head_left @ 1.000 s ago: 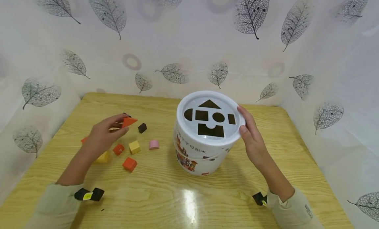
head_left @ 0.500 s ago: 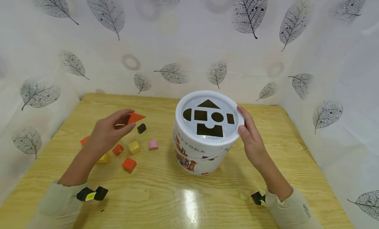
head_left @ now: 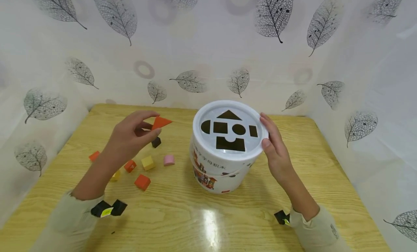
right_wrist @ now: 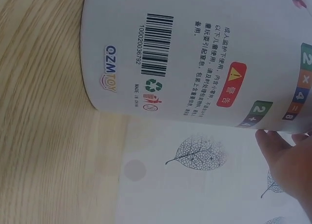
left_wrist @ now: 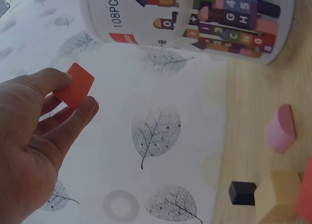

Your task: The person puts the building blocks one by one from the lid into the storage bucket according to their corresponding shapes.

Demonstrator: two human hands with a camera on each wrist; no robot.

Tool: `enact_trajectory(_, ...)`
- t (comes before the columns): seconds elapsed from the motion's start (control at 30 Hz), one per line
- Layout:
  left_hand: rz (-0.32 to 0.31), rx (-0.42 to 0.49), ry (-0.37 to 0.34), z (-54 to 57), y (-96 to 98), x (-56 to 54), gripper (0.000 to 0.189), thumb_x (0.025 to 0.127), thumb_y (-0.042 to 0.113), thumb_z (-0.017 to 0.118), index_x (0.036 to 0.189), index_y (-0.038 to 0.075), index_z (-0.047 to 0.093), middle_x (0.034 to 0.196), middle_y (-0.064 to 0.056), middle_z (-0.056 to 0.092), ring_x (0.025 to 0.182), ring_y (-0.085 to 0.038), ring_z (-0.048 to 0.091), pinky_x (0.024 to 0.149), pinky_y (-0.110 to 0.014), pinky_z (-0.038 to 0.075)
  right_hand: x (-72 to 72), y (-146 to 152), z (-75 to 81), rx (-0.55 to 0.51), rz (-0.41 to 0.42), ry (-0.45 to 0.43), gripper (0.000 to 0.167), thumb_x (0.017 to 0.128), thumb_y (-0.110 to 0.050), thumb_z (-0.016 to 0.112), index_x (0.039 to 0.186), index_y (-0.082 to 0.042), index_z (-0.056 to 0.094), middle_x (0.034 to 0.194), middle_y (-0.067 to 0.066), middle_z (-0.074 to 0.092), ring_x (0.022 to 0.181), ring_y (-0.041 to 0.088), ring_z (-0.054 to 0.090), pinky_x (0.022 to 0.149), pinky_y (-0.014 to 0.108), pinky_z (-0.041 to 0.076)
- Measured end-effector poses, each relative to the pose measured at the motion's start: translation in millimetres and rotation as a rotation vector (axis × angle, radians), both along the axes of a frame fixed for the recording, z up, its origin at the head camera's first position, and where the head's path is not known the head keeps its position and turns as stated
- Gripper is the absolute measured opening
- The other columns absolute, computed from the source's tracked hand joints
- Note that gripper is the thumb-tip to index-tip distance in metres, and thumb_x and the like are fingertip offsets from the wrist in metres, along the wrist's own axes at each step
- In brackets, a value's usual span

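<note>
Thumb and fingertips of my left hand (head_left: 130, 134) pinch an orange triangular block (head_left: 161, 122), lifted above the table left of the bucket. In the left wrist view the same block (left_wrist: 78, 85) shows one flat side. A white toy-block bucket (head_left: 215, 172) stands upright, its lid (head_left: 229, 155) cut with triangle, half-round, square, circle, rectangle and notched slots. At the right side of the rim, my right hand (head_left: 278, 154) touches the bucket with thumb and fingers spread along the edge. The right wrist view shows its fingers against the printed wall (right_wrist: 195, 53).
Loose blocks lie on the wooden table (head_left: 176, 219) at left: black (head_left: 156, 142), pink half-round (head_left: 169, 160), yellow (head_left: 148, 163), red-orange (head_left: 142, 182) and several others, partly behind the left forearm. Behind the table hangs a leaf-patterned sheet (head_left: 123, 89).
My left hand has carried the orange triangular block right and slightly away from me, closer to the bucket. The right hand and bucket have hardly moved.
</note>
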State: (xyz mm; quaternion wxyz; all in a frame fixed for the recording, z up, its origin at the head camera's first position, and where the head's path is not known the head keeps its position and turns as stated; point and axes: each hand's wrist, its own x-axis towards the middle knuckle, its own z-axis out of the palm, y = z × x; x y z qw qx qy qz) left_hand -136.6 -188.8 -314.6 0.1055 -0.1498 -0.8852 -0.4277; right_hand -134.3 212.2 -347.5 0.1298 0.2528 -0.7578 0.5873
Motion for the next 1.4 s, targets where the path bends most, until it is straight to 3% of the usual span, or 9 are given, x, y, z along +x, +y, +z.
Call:
enact_trajectory(0.3, -0.092, 0.029, 0.132, 15.1, 19.7, -7.4, 0.040, 0.096, 0.018, 0.070, 0.135, 0.016, 0.063, 0.132, -0.003, 0.063, 0.106, -0.020, 0.069, 0.082, -0.008, 0.052, 1.1, -0.5, -1.1, 0.001, -0.024, -0.024, 0.051, 0.107, -0.017, 0.040, 0.158, -0.015, 0.035, 0.165, -0.003, 0.027, 0.153, 0.020, 0.023, 0.117, 0.017, 0.029)
enact_trajectory(0.67, -0.182, 0.053, 0.071, 38.7, 47.6, -21.8, 0.041, 0.096, 0.025, 0.070, 0.135, 0.014, 0.062, 0.130, 0.000, 0.064, 0.110, -0.015, 0.065, 0.089, -0.032, 0.060, 2.4, -0.3, -0.4, 0.002, -0.026, -0.031, 0.051, 0.107, -0.016, 0.039, 0.158, -0.015, 0.035, 0.165, -0.003, 0.027, 0.153, 0.019, 0.024, 0.116, 0.015, 0.031)
enact_trajectory(0.87, -0.230, 0.022, 0.055, 48.1, 65.0, -34.5, 0.042, 0.094, 0.025, 0.072, 0.133, 0.012, 0.064, 0.125, 0.000, 0.067, 0.105, -0.015, 0.061, 0.086, -0.035, 0.058, 1.7, -1.1, -1.0, 0.001, -0.017, -0.030, 0.050, 0.107, -0.015, 0.038, 0.157, -0.014, 0.035, 0.166, 0.000, 0.026, 0.153, 0.019, 0.024, 0.116, 0.015, 0.031)
enact_trajectory(1.13, -0.258, 0.009, 0.075, 50.1, 83.7, -55.1, 0.041, 0.094, 0.031, 0.072, 0.131, 0.015, 0.066, 0.121, 0.002, 0.067, 0.104, -0.015, 0.055, 0.083, -0.035, 0.053, 0.0, -1.9, -1.2, -0.003, -0.008, -0.043, 0.051, 0.107, -0.016, 0.036, 0.158, -0.014, 0.034, 0.166, -0.002, 0.025, 0.154, 0.020, 0.022, 0.118, 0.017, 0.030)
enact_trajectory(1.4, -0.303, 0.002, 0.051, 47.9, 103.6, -74.7, 0.033, 0.093, 0.036, 0.071, 0.123, 0.022, 0.069, 0.117, 0.007, 0.067, 0.103, -0.020, 0.055, 0.076, -0.036, 0.047, 2.2, -1.7, -0.8, -0.003, -0.013, -0.046, 0.050, 0.108, -0.015, 0.037, 0.158, -0.015, 0.034, 0.166, -0.002, 0.025, 0.153, 0.020, 0.024, 0.116, 0.015, 0.030)
